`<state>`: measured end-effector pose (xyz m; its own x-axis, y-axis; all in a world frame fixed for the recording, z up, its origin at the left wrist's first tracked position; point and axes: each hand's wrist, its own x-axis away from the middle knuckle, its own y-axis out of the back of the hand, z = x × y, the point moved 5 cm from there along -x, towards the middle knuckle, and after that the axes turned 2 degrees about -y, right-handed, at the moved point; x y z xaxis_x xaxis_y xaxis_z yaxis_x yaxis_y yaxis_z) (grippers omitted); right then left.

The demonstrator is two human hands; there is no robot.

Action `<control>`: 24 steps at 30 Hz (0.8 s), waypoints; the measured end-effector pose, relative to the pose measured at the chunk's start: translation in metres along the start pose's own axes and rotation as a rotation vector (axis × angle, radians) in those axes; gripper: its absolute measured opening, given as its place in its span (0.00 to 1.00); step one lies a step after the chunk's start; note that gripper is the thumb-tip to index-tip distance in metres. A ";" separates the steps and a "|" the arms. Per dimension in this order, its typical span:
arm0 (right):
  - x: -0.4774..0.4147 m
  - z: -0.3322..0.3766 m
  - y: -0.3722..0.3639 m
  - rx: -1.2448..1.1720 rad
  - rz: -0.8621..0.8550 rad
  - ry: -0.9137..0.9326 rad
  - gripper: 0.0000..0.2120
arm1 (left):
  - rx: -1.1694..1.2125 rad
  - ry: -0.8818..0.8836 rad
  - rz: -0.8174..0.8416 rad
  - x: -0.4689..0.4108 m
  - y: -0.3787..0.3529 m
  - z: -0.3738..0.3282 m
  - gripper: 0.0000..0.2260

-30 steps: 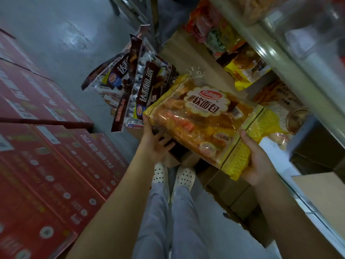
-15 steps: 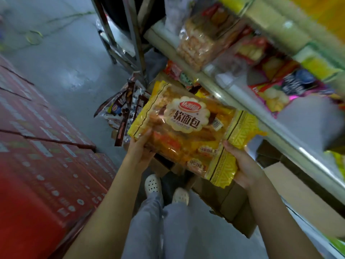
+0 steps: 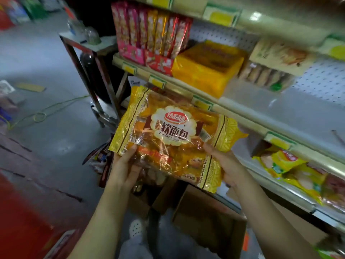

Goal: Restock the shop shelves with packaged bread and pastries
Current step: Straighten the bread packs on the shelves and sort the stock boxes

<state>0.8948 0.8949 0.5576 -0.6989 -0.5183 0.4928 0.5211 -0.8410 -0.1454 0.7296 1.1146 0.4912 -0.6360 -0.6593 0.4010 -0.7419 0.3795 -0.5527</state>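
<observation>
A large yellow bag of soft French bread [image 3: 173, 139] with a white scalloped label is held in front of me at the level of the middle shelf [image 3: 242, 116]. My left hand [image 3: 125, 165] grips its lower left edge, thumb on top. My right hand [image 3: 227, 165] grips its lower right side, thumb on the front. The bag is level and lies just in front of the shelf's edge. Part of the shelf surface behind it, to the right, is bare.
On the shelf stand pink and red snack boxes [image 3: 149, 34], a yellow bread pack [image 3: 207, 68] and biscuits [image 3: 265, 75]. Yellow bags [image 3: 291, 165] lie on the lower shelf. An open cardboard box [image 3: 205, 217] sits at my feet, red cartons [image 3: 28, 221] at left, a metal rack [image 3: 89, 62] beyond.
Both hands have lifted the bread bag from near the floor boxes up to the middle shelf. My view has risen with it from the lower shelves to the upper ones.
</observation>
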 end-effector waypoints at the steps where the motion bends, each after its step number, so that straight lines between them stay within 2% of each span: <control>1: 0.013 0.009 0.007 0.006 -0.008 0.035 0.29 | -0.010 -0.042 0.008 0.014 -0.009 -0.003 0.22; 4: 0.044 0.033 0.030 0.002 -0.046 0.121 0.14 | 0.021 -0.096 0.059 0.049 -0.037 -0.013 0.26; 8: 0.085 0.077 0.052 -0.013 -0.038 0.232 0.09 | 0.026 -0.136 0.148 0.071 -0.071 -0.040 0.34; 12: 0.122 0.114 0.071 -0.016 -0.085 0.320 0.06 | -0.003 -0.101 0.247 0.087 -0.104 -0.070 0.38; 16: 0.155 0.138 0.090 -0.029 -0.168 0.343 0.02 | -0.195 -0.072 0.431 0.096 -0.134 -0.102 0.28; 17: 0.161 0.140 0.096 -0.025 -0.162 0.335 0.07 | -0.288 -0.068 0.468 0.097 -0.142 -0.110 0.28; 18: 0.165 0.142 0.100 -0.011 -0.139 0.317 0.20 | -0.365 -0.068 0.494 0.097 -0.147 -0.116 0.28; 19: 0.168 0.143 0.106 0.021 -0.157 0.315 0.36 | -0.437 -0.064 0.525 0.098 -0.155 -0.121 0.29; 20: 0.171 0.142 0.114 0.042 -0.200 0.343 0.48 | -0.501 -0.061 0.559 0.099 -0.162 -0.125 0.34; 22: 0.179 0.139 0.132 0.033 -0.238 0.378 0.55 | -0.661 -0.065 0.623 0.112 -0.179 -0.127 0.46; 23: 0.189 0.139 0.131 0.047 -0.244 0.372 0.56 | -0.734 -0.098 0.654 0.119 -0.189 -0.127 0.47; 24: 0.202 0.141 0.128 0.051 -0.264 0.390 0.56 | -0.803 -0.140 0.684 0.126 -0.198 -0.125 0.45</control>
<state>0.8890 0.7045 0.7594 -0.9375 -0.3157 0.1466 0.3175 -0.9482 -0.0118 0.7702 1.0373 0.7423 -0.9785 -0.1935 0.0716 -0.1913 0.9809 0.0361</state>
